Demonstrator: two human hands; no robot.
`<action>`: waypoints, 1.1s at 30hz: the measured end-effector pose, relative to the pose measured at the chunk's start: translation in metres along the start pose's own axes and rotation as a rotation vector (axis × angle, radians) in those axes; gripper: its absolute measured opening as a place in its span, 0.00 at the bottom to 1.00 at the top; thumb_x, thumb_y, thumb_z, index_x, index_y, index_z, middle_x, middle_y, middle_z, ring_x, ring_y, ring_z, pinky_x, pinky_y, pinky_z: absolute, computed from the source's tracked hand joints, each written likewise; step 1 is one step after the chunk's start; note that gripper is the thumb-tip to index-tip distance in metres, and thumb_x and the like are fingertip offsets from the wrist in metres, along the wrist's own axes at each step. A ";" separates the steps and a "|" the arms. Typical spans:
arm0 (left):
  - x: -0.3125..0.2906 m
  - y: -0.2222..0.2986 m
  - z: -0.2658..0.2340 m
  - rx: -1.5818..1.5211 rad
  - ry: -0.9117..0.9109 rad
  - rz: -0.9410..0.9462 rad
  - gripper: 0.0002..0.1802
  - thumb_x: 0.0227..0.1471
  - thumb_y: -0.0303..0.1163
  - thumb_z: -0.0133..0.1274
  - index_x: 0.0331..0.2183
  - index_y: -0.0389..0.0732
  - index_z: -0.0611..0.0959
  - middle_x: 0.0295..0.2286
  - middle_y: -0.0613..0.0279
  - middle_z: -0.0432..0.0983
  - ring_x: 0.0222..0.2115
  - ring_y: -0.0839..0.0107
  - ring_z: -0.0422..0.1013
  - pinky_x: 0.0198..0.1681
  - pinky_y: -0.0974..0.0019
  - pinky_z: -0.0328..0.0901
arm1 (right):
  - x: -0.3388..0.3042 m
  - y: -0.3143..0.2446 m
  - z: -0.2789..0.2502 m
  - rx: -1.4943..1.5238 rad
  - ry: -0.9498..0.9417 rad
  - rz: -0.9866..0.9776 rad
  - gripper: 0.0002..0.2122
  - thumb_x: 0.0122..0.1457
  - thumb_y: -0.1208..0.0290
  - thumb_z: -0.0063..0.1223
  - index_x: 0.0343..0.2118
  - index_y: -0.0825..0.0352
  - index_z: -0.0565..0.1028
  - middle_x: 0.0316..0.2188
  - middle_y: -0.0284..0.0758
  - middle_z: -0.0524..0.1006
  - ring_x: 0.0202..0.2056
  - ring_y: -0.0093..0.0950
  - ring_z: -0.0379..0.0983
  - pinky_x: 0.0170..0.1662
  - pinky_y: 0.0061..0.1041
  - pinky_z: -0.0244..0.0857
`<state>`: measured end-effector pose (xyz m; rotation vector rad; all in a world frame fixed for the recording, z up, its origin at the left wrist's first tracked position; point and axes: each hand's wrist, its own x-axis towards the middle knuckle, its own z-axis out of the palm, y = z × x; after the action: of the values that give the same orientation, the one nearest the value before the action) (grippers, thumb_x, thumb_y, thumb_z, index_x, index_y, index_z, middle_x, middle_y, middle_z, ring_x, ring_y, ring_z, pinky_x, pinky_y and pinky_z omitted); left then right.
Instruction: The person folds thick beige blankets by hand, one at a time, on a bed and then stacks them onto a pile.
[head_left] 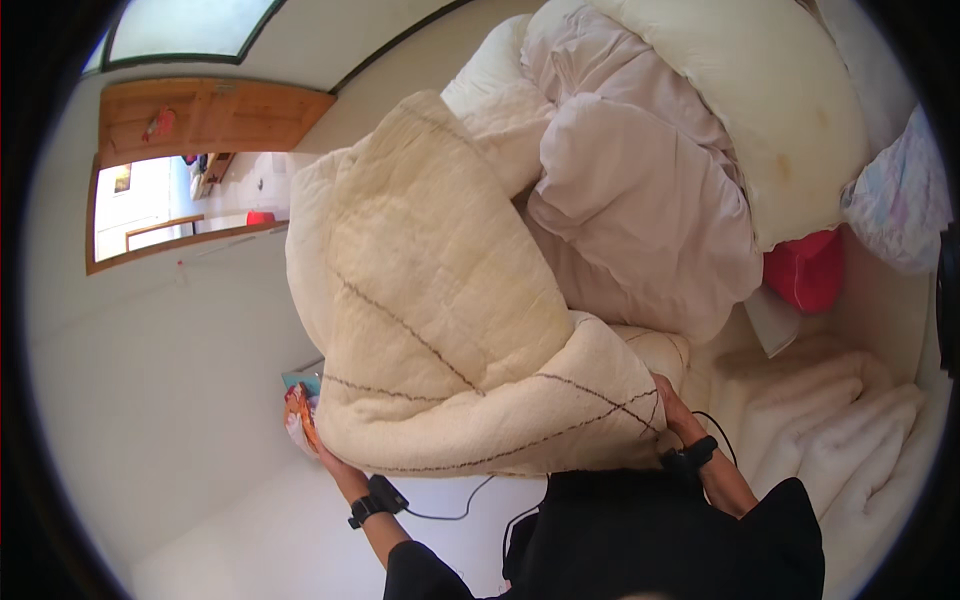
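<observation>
A thick cream cotton quilt (440, 270) with dark crossing stitch lines lies folded in front of me, its near edge rolled into a rounded bulge. At the lower left corner of that bulge, my left hand (333, 459) holds the quilt, its fingers mostly hidden behind the padding. On the opposite side my right hand (679, 408) grips the fold's right end, with the fingertips tucked out of sight. Both wrists wear black bands with cables. Just behind the quilt is a heaped pale pink duvet (640, 200).
A cream padded quilt (770, 100) is piled at the back right, beside a red item (805, 270) and a pale patterned bundle (905, 195). More folded bedding (830, 420) lies at right. An orange-and-white package (298, 415) shows beyond my left hand. A wooden door (200, 115) stands far left.
</observation>
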<state>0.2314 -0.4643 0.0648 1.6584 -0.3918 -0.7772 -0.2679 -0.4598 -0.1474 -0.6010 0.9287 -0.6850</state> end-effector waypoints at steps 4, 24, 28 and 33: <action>0.019 0.021 0.025 0.298 -0.060 0.174 0.23 0.51 0.38 0.40 0.45 0.33 0.70 0.41 0.51 0.70 0.41 0.63 0.68 0.44 0.64 0.63 | -0.002 -0.010 0.025 -0.048 0.120 -0.065 0.17 0.58 0.68 0.37 0.47 0.72 0.66 0.43 0.34 0.71 0.44 0.23 0.66 0.47 0.20 0.57; 0.107 0.187 0.493 0.606 -0.929 1.055 0.21 0.55 0.35 0.37 0.50 0.38 0.64 0.45 0.57 0.65 0.42 0.68 0.65 0.46 0.68 0.61 | 0.003 0.044 -0.037 0.331 0.639 -0.249 0.17 0.58 0.71 0.40 0.49 0.71 0.65 0.47 0.36 0.68 0.46 0.25 0.65 0.48 0.19 0.58; 0.152 0.069 0.471 0.543 -0.985 0.619 0.27 0.54 0.42 0.40 0.53 0.43 0.61 0.48 0.62 0.61 0.44 0.71 0.62 0.43 0.70 0.60 | 0.017 -0.008 -0.066 0.031 0.583 -0.116 0.16 0.58 0.72 0.40 0.49 0.68 0.66 0.44 0.38 0.71 0.43 0.26 0.67 0.46 0.20 0.59; 0.112 -0.067 0.447 0.950 -0.939 1.349 0.31 0.42 0.42 0.56 0.46 0.36 0.68 0.44 0.49 0.65 0.41 0.55 0.65 0.45 0.58 0.60 | 0.053 -0.049 -0.089 -0.057 0.789 0.034 0.17 0.58 0.67 0.42 0.49 0.66 0.66 0.29 0.35 0.75 0.29 0.18 0.70 0.31 0.16 0.63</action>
<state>-0.0010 -0.8467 -0.0630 1.1998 -2.4993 -0.1989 -0.3359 -0.5459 -0.1814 -0.3540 1.6883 -0.8859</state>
